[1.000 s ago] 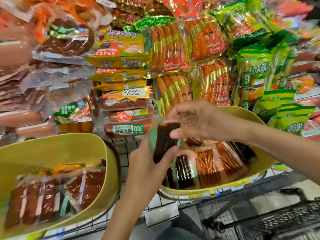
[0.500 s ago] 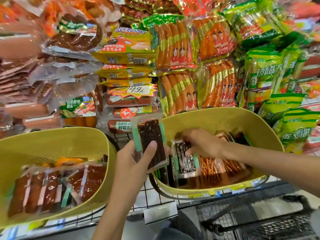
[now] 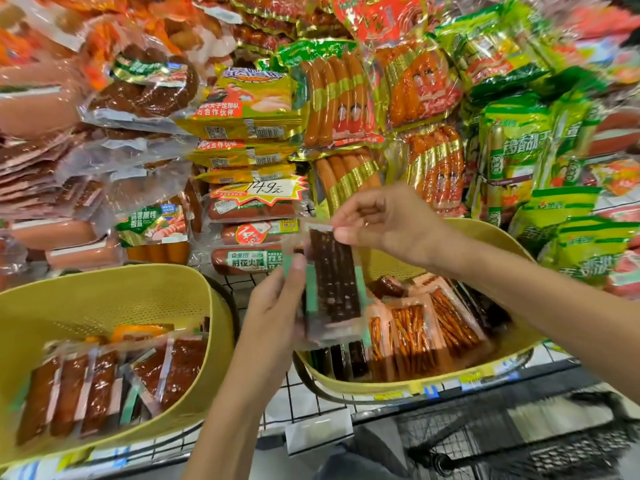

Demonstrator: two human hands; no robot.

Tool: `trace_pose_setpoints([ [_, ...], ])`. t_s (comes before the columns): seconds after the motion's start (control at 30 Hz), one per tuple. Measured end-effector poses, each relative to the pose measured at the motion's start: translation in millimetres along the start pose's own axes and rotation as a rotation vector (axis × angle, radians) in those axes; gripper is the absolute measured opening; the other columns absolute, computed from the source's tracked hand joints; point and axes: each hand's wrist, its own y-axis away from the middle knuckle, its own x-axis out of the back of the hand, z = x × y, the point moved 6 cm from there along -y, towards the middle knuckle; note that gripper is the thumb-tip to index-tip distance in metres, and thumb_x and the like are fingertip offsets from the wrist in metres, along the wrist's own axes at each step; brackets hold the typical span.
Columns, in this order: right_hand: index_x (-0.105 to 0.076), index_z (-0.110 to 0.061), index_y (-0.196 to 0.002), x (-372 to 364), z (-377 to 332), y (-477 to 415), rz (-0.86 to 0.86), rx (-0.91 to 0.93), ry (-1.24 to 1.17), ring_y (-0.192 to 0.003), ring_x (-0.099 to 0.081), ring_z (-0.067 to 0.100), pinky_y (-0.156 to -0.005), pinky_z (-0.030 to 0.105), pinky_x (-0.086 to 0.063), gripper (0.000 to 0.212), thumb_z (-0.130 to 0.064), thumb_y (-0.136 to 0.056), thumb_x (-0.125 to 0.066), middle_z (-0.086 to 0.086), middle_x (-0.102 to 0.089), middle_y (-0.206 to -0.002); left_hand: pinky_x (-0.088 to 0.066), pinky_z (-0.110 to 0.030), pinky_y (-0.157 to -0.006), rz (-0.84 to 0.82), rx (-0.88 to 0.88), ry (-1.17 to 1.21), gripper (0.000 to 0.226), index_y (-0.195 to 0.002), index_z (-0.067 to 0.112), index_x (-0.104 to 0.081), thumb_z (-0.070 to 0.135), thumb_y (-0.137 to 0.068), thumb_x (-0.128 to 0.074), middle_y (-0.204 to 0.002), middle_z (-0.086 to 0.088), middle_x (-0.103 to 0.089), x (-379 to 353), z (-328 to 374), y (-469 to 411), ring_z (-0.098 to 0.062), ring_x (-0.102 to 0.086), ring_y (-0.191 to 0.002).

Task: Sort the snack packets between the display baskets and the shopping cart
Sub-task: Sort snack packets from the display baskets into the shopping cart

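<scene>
Black wire of the shopping cart (image 3: 519, 445) nearest, low at the right. Just above, held upright between both hands: a dark snack packet (image 3: 334, 282), left hand (image 3: 273, 313) gripping its lower left edge with thumb across the front, right hand (image 3: 384, 223) pinching the top seal, likely to check and sort it. Behind, the right yellow basket (image 3: 485, 233) of similar packets; farthest, hanging sausage packs (image 3: 332, 98).

The packet (image 3: 334, 278) I hold is dark brown with green edges. The left basket (image 3: 104, 299) and right basket (image 3: 491, 233) are yellow with tiny dots. Far sausages (image 3: 332, 98) are orange with gold stripes.
</scene>
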Motion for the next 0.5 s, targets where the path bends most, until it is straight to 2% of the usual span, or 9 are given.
trace_pose_setpoints([
  [0.1,-0.066,-0.022,-0.080,-17.3,7.9,0.6,0.065,0.006,0.033,-0.076,-0.061,0.012,-0.073,0.021,-0.055,0.014,-0.010,-0.079,-0.073,-0.003,-0.066,-0.082,-0.059,-0.032,-0.065,0.042,-0.028,-0.106,0.047,-0.107,0.019,-0.063,0.052,-0.074,-0.057,-0.097,-0.001,-0.075,8.5,0.7,0.0,-0.019,-0.073,-0.089],
  [0.2,-0.067,-0.019,-0.088,-27.1,19.5,-1.7,0.176,0.032,-0.026,-0.078,-0.062,0.011,-0.071,0.020,-0.053,0.006,-0.017,-0.083,-0.069,-0.003,-0.067,-0.085,-0.056,-0.022,-0.059,0.161,-0.080,-0.240,0.028,-0.106,0.019,-0.062,0.020,-0.079,-0.069,-0.090,0.002,-0.075,21.2,0.2,1.3,-0.015,-0.073,-0.080],
  [0.27,-0.065,-0.016,-0.089,-28.4,45.6,1.3,0.212,-0.138,-0.030,-0.073,-0.062,0.012,-0.068,0.024,-0.054,0.008,-0.022,-0.091,-0.060,0.005,-0.068,-0.083,-0.057,-0.026,-0.060,0.242,-0.083,-0.228,0.027,-0.107,0.020,-0.062,0.010,-0.083,-0.069,-0.091,-0.001,-0.075,35.0,-1.0,3.7,-0.018,-0.073,-0.081],
  [0.3,-0.066,-0.013,-0.088,-33.8,64.0,6.3,0.137,-0.268,0.045,-0.068,-0.064,0.014,-0.066,0.026,-0.055,0.017,-0.026,-0.093,-0.056,0.010,-0.068,-0.080,-0.059,-0.031,-0.065,0.276,-0.093,-0.236,0.027,-0.108,0.021,-0.062,0.011,-0.084,-0.068,-0.094,-0.001,-0.075,41.5,0.2,5.6,-0.020,-0.073,-0.085],
  [0.33,-0.066,-0.011,-0.087,-43.8,82.7,13.4,-0.022,-0.393,0.170,-0.063,-0.065,0.015,-0.063,0.026,-0.056,0.024,-0.031,-0.094,-0.055,0.011,-0.068,-0.074,-0.059,-0.035,-0.071,0.303,-0.104,-0.239,0.027,-0.109,0.023,-0.062,0.012,-0.085,-0.067,-0.096,-0.001,-0.074,47.2,2.0,7.6,-0.021,-0.073,-0.087],
  [0.4,-0.066,-0.014,-0.095,-68.8,108.1,32.0,-0.355,-0.546,0.368,-0.056,-0.065,0.009,-0.059,0.019,-0.054,0.028,-0.040,-0.092,-0.056,0.003,-0.066,-0.066,-0.058,-0.041,-0.076,0.335,-0.114,-0.233,0.026,-0.108,0.026,-0.063,0.014,-0.085,-0.067,-0.098,-0.001,-0.074,53.5,4.2,9.9,-0.021,-0.072,-0.089],
  [0.43,-0.064,-0.012,-0.107,-78.3,113.9,37.0,-0.424,-0.563,0.385,-0.056,-0.065,0.007,-0.061,0.018,-0.054,0.030,-0.038,-0.092,-0.057,0.002,-0.067,-0.068,-0.057,-0.043,-0.078,0.335,-0.116,-0.231,0.025,-0.107,0.027,-0.063,0.015,-0.085,-0.067,-0.098,-0.001,-0.074,53.6,4.5,10.0,-0.021,-0.072,-0.090],
  [0.47,-0.062,-0.009,-0.112,-83.6,116.8,37.3,-0.421,-0.563,0.353,-0.058,-0.065,0.006,-0.062,0.018,-0.054,0.031,-0.032,-0.092,-0.059,0.003,-0.067,-0.070,-0.057,-0.045,-0.079,0.325,-0.118,-0.230,0.024,-0.108,0.026,-0.062,0.017,-0.086,-0.066,-0.099,-0.002,-0.074,52.4,4.5,9.8,-0.022,-0.072,-0.090],
  [0.5,-0.063,-0.005,-0.106,-85.9,117.3,35.3,-0.386,-0.562,0.296,-0.061,-0.066,0.006,-0.061,0.016,-0.054,0.025,-0.025,-0.092,-0.061,0.003,-0.067,-0.071,-0.057,-0.046,-0.079,0.308,-0.118,-0.221,0.025,-0.111,0.024,-0.062,0.019,-0.087,-0.064,-0.100,-0.004,-0.074,50.9,3.6,9.3,-0.023,-0.072,-0.090],
])
